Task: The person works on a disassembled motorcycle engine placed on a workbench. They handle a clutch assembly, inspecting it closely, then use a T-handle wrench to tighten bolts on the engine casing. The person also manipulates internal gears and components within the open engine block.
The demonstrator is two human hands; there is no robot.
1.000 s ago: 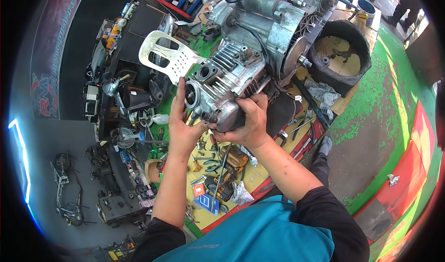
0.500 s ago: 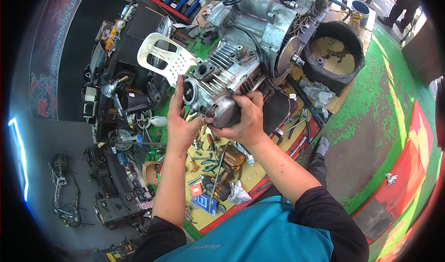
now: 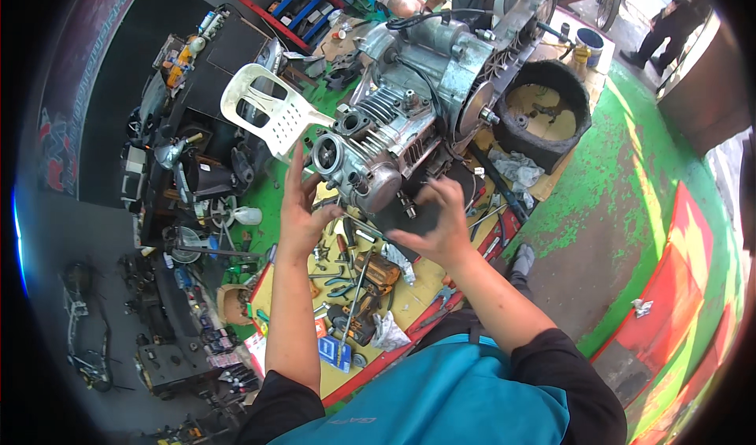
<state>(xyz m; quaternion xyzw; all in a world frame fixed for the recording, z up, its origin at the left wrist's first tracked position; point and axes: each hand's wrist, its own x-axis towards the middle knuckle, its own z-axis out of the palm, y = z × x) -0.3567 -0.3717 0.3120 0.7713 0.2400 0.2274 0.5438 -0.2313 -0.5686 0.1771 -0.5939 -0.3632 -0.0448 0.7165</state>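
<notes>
Scooter engine (image 3: 429,90) just beyond both hands, partly assembled by look of it. Done: round cover (image 3: 382,187) in place on near end, finned cylinder (image 3: 375,105) joined to crankcase (image 3: 450,50). Left to do, judging by what shows: round port (image 3: 326,153) gapes, shaft end (image 3: 490,117) pokes out bare. Power tool (image 3: 378,272) lies below. Left hand (image 3: 303,216), right hand (image 3: 442,228): fingers spread, curved, pinching nothing; whether left fingertips graze metal, cannot tell.

A grey metal engine (image 3: 449,71) is sitting just left of a black tub (image 3: 545,147), its finned cylinder (image 3: 381,106) slanting away from the tub, a round opening (image 3: 327,153) showing at the end.
</notes>
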